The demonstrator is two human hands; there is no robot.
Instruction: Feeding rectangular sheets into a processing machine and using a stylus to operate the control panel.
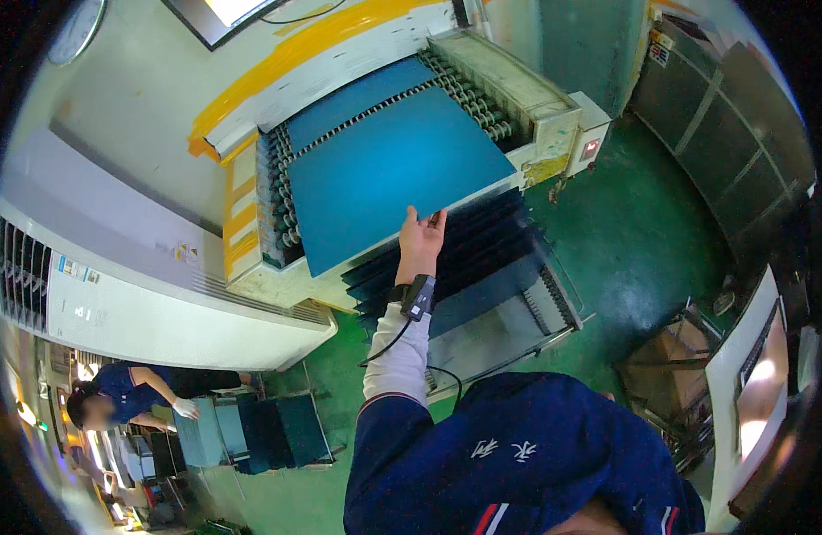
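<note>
I have the left hand point(422, 236) at the near edge of the blue sheet point(393, 160), upper middle of the frame; the right hand is out of view. The rollers point(482, 116) seem to carry the sheet's weight, so I judge one hand enough to steady it. The thumb laps the edge, the other fingers curled; whether they truly grip, I cannot tell. The sheet looks flat, plain and four-cornered, brighter toward its middle.

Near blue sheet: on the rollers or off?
On: rollers show beyond both sides of the near blue sheet, whose front edge is at the left hand.
</note>
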